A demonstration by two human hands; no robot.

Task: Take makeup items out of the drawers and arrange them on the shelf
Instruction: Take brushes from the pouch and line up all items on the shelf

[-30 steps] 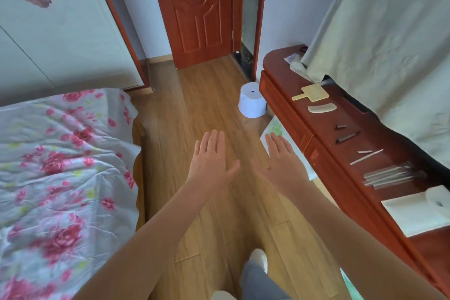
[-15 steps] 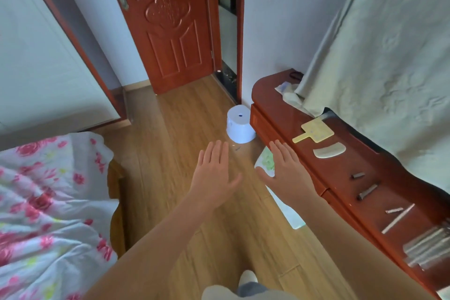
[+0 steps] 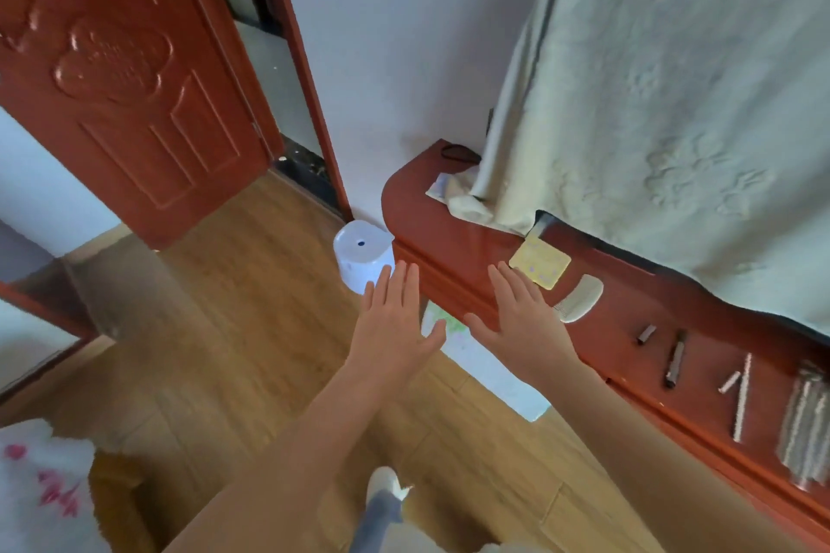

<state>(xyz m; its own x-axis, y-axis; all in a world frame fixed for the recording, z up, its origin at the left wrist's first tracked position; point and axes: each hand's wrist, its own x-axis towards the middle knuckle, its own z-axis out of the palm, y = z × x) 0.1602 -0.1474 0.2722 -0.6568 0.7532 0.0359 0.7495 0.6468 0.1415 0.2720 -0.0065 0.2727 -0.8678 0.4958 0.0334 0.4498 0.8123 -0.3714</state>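
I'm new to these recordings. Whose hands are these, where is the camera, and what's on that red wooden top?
No machine: a person works bare-handed, and one wide camera worn on the head looks down at them. The left hand and right hand are held out flat, holding nothing. On the red dresser top lie a yellow square piece, a pale comb, a dark pencil, a thin stick and a blurred bundle of sticks. A green cloth drapes what stands behind. A white tub sits upturned on the floor.
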